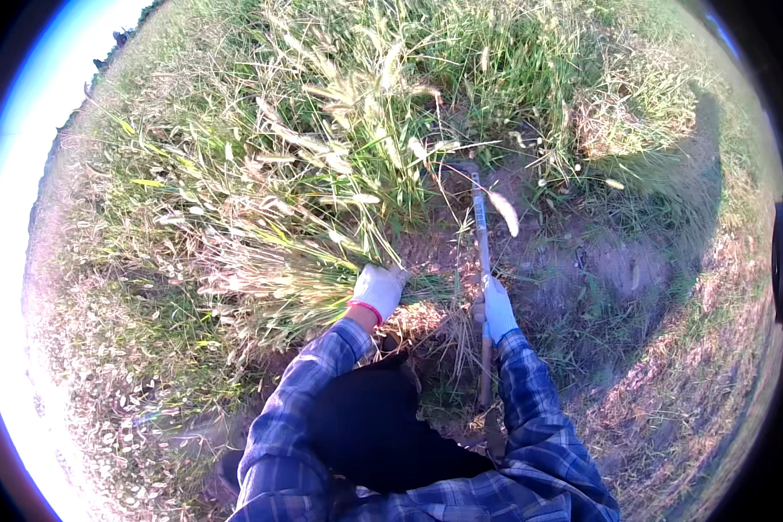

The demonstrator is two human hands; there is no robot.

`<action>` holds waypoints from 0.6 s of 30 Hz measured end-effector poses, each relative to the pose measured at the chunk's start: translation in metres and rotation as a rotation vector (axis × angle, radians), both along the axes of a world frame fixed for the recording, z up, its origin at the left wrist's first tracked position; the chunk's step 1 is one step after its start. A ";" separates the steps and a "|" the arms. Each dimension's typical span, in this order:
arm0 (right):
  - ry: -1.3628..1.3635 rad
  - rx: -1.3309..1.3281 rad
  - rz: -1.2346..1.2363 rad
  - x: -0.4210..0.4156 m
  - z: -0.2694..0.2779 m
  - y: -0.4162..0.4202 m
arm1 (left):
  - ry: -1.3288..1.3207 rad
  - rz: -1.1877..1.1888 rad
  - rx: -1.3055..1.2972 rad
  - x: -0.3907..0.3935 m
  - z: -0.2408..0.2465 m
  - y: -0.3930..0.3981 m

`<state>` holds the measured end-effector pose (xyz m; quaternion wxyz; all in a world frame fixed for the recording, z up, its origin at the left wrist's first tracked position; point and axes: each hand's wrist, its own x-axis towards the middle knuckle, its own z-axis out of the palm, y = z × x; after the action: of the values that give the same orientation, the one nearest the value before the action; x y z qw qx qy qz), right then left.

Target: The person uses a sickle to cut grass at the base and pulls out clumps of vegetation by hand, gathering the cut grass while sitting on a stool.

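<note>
My left hand (pixel 380 290), in a white knit glove with a red cuff, is closed round the lower stems of a large bunch of grass (pixel 300 271) with bristly seed heads. The bunch fans out to the left and upward. In another white glove, my right hand (pixel 494 307) grips the long straight handle of a sickle (pixel 481 225). Its dark blade lies at the far end of the handle, close to the soil and partly hidden by grass. The handle's near end reaches back beside my right forearm.
Tall standing grass (pixel 515 59) with seed heads grows ahead and to the left. Bare soil (pixel 561 267) with scattered stalks lies to the right, partly in shadow. My dark-clothed leg (pixel 372 424) is bent below my arms, above dry stubble.
</note>
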<state>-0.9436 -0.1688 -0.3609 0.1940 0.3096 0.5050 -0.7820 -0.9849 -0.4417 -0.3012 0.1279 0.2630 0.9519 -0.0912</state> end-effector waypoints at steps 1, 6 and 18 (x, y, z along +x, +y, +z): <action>-0.036 0.012 0.066 -0.005 -0.002 -0.007 | 0.028 -0.034 0.010 -0.009 -0.005 0.001; 0.116 0.491 0.730 -0.009 -0.028 -0.011 | 0.052 -0.199 -0.024 -0.061 -0.021 0.007; -0.277 0.196 0.498 0.091 0.099 -0.012 | 0.043 0.557 0.278 -0.079 -0.106 -0.010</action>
<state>-0.8524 -0.1807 -0.2617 0.4161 0.2971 0.6071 -0.6083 -1.0644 -0.4522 -0.4070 0.0907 0.0051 0.9932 0.0729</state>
